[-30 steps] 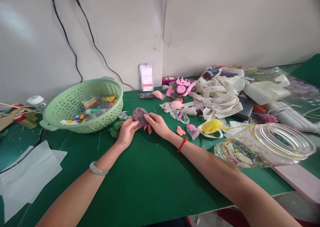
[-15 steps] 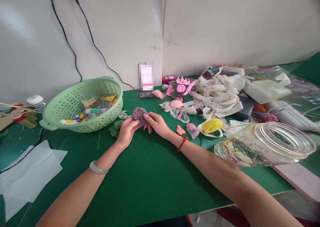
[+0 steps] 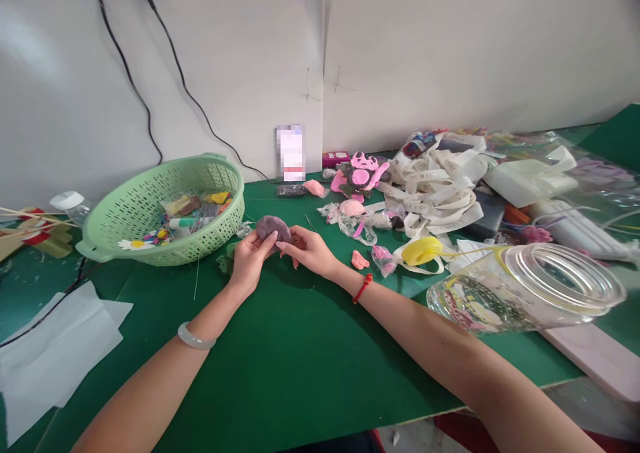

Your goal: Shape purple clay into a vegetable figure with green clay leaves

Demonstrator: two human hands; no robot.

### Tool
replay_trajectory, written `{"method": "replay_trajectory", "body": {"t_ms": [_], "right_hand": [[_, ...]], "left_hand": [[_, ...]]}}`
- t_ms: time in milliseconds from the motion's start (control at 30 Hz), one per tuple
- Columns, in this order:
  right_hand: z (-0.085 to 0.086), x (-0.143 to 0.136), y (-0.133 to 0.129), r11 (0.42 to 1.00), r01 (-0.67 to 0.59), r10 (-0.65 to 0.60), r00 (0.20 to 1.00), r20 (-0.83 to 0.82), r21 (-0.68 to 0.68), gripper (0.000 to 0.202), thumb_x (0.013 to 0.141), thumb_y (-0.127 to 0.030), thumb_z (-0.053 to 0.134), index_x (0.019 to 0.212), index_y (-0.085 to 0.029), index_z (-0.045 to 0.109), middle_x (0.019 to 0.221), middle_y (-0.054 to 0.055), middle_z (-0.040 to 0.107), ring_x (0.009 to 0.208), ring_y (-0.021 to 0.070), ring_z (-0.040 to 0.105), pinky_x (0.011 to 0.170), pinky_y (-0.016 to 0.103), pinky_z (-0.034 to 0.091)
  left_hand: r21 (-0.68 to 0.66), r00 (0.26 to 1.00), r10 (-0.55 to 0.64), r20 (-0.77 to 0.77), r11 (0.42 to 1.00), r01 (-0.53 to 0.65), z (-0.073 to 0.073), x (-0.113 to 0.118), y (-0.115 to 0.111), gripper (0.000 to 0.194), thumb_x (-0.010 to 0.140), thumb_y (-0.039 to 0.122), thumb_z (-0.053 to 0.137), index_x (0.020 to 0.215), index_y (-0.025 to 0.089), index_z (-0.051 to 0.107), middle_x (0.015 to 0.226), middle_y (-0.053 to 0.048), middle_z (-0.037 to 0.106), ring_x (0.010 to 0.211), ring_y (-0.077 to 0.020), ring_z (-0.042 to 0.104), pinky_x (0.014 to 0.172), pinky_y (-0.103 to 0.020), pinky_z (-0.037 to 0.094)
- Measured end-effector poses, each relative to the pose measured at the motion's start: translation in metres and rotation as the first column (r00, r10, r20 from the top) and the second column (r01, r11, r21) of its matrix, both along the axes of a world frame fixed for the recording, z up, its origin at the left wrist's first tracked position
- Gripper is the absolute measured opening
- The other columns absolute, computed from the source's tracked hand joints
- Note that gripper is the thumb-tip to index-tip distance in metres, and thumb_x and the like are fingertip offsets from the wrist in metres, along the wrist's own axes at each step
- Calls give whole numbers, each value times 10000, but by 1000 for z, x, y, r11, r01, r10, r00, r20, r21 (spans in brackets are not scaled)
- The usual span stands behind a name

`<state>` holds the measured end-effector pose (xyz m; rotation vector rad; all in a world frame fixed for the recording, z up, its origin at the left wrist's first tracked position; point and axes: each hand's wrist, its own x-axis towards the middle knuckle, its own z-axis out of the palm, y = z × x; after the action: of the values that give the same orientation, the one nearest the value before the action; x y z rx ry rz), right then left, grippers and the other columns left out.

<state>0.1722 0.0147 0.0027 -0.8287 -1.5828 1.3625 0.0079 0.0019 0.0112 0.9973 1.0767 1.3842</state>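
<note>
A flat, rounded piece of dark purple-grey clay [image 3: 273, 229] is held up over the green table [image 3: 295, 360]. My left hand [image 3: 250, 258] pinches its lower left side, the thumb on its face. On the right side, my right hand [image 3: 311, 250] grips the edge between thumb and fingers. Behind my left wrist lies a green leafy-looking piece [image 3: 226, 260], partly hidden. Right of my hands are a small pink clay piece [image 3: 359, 260] and a pink lump [image 3: 352, 208] on clear wrap.
A green basket [image 3: 115, 203] of small items stands left. At the back are a phone [image 3: 291, 153] and a pink-and-black figure [image 3: 362, 173]. White ribbons [image 3: 435, 186], a yellow roll [image 3: 423, 250] and a clear jar [image 3: 530, 293] lie right; white sheets [image 3: 65, 353] lie left.
The clay piece has shifted slightly left and been turned, its outline now wider and lower. My left thumb reaches higher on it, and my right fingers have moved along its edge.
</note>
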Motion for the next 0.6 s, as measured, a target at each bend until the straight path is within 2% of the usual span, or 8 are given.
{"method": "replay_trajectory", "body": {"t_ms": [133,300,367,433,500,600], "right_hand": [[-5,-1,1,997,31,-34,999,41,73,460,895,-655,702,908,-216,563,792,6,733,477,97,587,492,241,467],[-7,-1,-1,987,70,-82,994,78,143,364,945,-565,668,898,-225,544,812,2,738,495,105,592,535,251,474],[-8,-1,-2,980,94,-113,988,101,177,314,966,-502,650,879,-226,529,804,1,730,501,110,594,554,256,471],[-7,-1,-3,968,121,-155,977,144,218,253,982,-434,627,874,-227,531,712,-22,672,509,126,595,570,261,458],[-6,0,-7,948,159,-215,958,188,277,170,982,-348,608,878,-230,542,634,-40,606,520,140,575,585,267,435],[-3,5,-24,921,170,-264,934,240,350,161,944,-297,644,836,-230,546,697,-3,663,591,153,572,624,279,423]], "left_hand": [[68,998,24,-58,998,-20,-4,-3,3,614,586,561,996,1016,164,810,974,-93,837,904,-249,789,821,-360,646],[160,993,51,-103,986,-34,-9,-5,5,518,638,521,975,980,168,810,994,-96,843,914,-245,794,846,-347,641],[184,993,24,-117,983,-3,-10,-5,5,484,680,510,950,991,167,808,1016,-100,842,930,-247,793,874,-358,638],[219,991,-3,-137,975,33,-8,-6,4,461,709,495,930,999,161,802,1047,-113,838,967,-259,792,914,-384,636],[225,989,-52,-136,971,82,-4,-6,0,503,661,452,962,1035,162,792,1111,-126,831,1031,-281,785,949,-410,634],[202,991,-67,-118,975,90,1,-7,-17,560,627,418,983,1084,163,786,1132,-133,825,1081,-296,775,1003,-440,620]]}}
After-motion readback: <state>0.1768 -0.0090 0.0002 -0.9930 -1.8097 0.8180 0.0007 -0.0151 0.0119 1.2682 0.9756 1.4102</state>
